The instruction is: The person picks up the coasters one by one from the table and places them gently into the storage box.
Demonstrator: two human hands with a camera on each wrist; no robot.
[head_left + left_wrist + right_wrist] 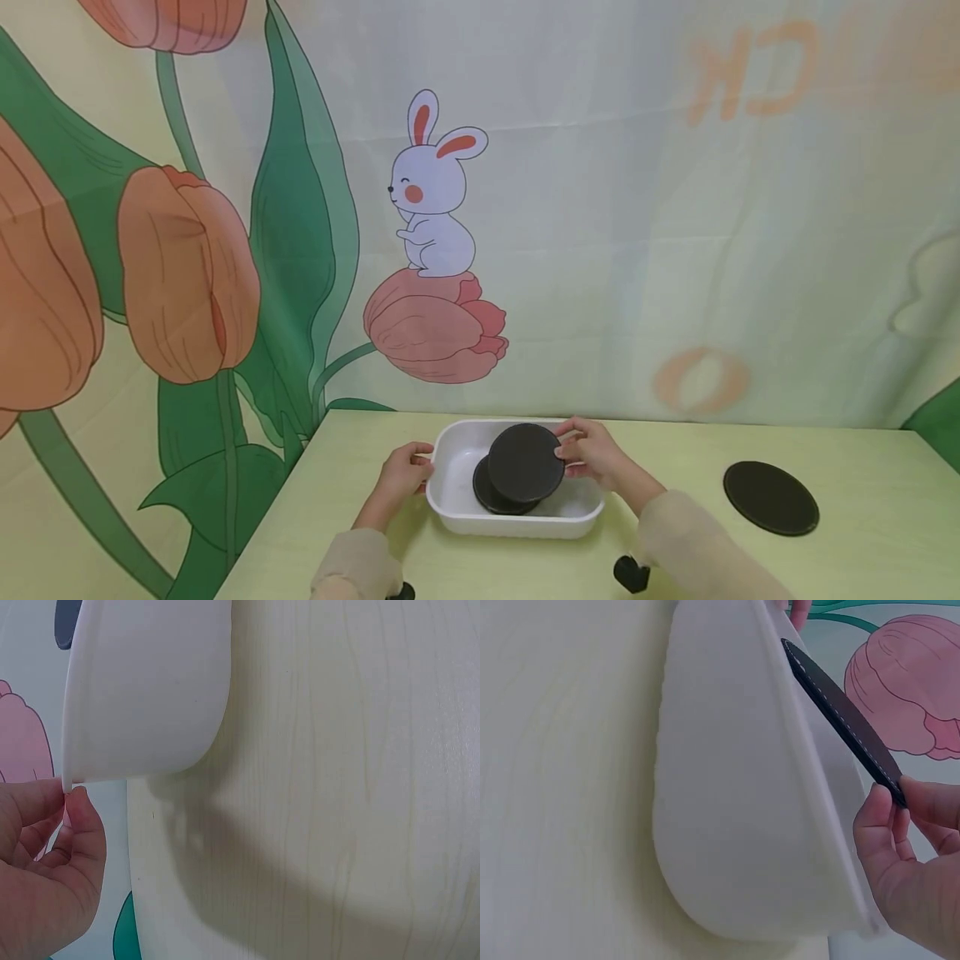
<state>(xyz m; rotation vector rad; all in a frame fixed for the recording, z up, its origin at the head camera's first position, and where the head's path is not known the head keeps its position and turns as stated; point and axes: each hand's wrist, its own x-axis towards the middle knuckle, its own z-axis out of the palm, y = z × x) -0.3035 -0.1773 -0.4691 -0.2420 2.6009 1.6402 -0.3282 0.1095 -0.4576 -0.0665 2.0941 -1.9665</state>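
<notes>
A white rectangular basin (450,492) with rounded corners stands on the table. My left hand (403,479) pinches its left rim between thumb and fingers, as the left wrist view shows close up (56,855). In my right hand (592,454) is a round black coaster (527,462) with a stitched edge, pinched at its right side and tilted over the basin. The right wrist view shows this coaster (847,724) edge-on, above the rim. Beneath it, a second black coaster (487,492) lies on the basin floor, partly hidden by the held one.
Another round black coaster (771,498) lies flat on the table to the right. The pale wood-grain table (697,467) meets a printed curtain (585,250) with tulips and a rabbit at its back edge. A small black object (632,574) shows beside the right sleeve.
</notes>
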